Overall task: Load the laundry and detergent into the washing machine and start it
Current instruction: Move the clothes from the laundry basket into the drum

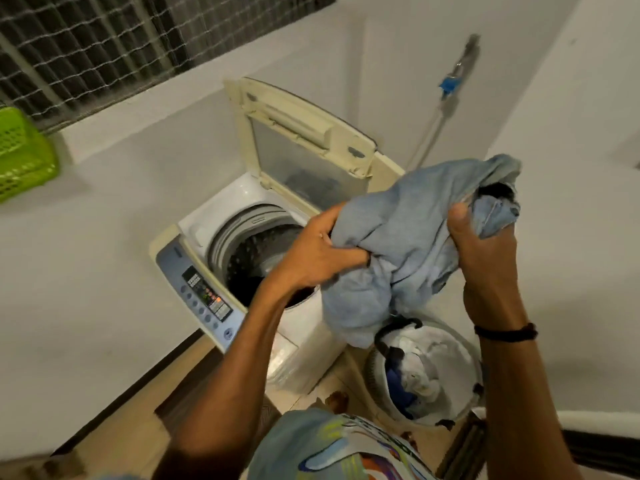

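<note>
1. Gripping with curled fingers, left hand and right hand each bunch the pale blue garment.
2. Garment hangs over the laundry basket, near the washing machine's open drum.
3. Judged soft, light, floppy; best gathered mid-bundle.
4. Drum: perforated, round. Lid: upright, yellowed plastic.

A pale blue garment is gripped by the left hand and right hand beside the open washing machine, above a laundry basket.
</note>
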The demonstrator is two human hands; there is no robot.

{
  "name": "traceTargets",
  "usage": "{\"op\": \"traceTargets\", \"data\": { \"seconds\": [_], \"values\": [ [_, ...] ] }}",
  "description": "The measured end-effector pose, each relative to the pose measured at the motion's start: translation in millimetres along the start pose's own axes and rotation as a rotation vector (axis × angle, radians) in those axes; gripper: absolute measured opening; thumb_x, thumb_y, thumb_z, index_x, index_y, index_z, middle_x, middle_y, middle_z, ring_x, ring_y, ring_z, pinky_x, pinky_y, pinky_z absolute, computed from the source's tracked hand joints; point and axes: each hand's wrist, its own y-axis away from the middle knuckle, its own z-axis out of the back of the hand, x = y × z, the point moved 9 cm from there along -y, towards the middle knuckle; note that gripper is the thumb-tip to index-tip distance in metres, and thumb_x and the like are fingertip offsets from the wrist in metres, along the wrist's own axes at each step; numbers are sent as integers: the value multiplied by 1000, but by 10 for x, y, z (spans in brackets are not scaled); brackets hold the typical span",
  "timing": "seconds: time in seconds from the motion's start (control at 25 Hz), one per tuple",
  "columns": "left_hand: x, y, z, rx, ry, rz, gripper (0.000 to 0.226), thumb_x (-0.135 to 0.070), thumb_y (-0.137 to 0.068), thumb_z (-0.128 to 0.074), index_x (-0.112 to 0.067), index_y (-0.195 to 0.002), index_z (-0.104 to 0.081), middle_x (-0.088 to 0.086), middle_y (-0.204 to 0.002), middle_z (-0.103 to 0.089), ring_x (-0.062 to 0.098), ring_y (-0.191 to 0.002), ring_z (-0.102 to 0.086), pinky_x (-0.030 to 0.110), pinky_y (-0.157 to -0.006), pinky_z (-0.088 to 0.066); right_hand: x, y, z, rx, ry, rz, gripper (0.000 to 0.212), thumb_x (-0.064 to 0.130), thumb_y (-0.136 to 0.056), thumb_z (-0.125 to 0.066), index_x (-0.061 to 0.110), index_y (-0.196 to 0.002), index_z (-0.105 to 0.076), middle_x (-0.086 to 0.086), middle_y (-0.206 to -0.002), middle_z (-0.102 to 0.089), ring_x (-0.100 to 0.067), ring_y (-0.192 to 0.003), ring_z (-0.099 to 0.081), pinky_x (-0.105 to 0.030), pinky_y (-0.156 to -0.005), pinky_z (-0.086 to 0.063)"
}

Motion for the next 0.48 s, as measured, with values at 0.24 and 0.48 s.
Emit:
{"op": "traceTargets", "data": {
  "seconds": [0.24, 0.48],
  "values": [
    [253, 18, 1288, -103, 53, -48, 32, 21, -73, -67, -6, -89, -76, -8, -89, -74, 11, -87, -65, 26, -80, -52, -774, 56, -1392, 259, -354, -558, 61, 52, -85, -62, 12, -132, -58, -6, -129, -66, -22, -122, -61, -41, -101, -51],
    [1043, 65, 2149, -506, 508, 133, 28, 3, -98, -47, -5, -96, -74, 11, -101, -75, 26, -96, -67, 36, -87, -55, -1475, -74, -2239, 309, -168, -712, 36, 20, -94, -63, 6, -127, -61, -14, -120, -70, -30, -106, -69, -41, -84, -60]
  ]
}}
